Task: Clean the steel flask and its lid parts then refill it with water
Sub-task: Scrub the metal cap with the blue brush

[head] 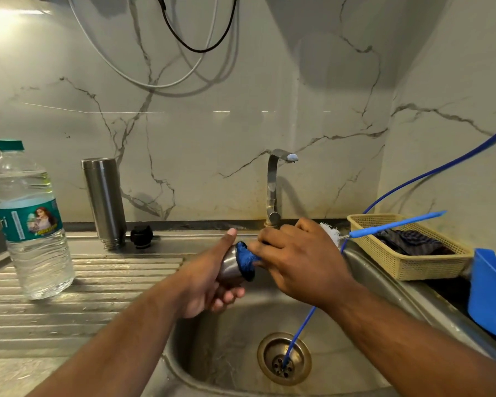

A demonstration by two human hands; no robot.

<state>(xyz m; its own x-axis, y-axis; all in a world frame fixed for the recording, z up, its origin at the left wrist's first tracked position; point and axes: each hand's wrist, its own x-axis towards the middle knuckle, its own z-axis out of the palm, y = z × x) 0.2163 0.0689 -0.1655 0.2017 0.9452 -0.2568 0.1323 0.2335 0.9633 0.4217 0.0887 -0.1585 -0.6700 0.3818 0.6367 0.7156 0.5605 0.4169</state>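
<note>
Over the sink, my left hand (209, 282) grips a small steel cup-shaped lid (230, 267), thumb stretched along its top. My right hand (301, 262) holds a bottle brush; its blue bristles (245, 257) are pushed into the lid's mouth, white bristles (331, 232) stick out behind my knuckles, and the blue handle (398, 223) points right. The steel flask (105, 203) stands upside down on the drainboard by the wall. A black stopper (141, 236) sits just right of it.
A plastic water bottle (29, 224) with a green cap stands on the ribbed drainboard (98, 285) at left. The tap (274, 190) rises behind the sink (235, 339); a thin blue hose (298, 333) runs into the drain. A beige basket (407, 265) and blue container (490, 293) sit right.
</note>
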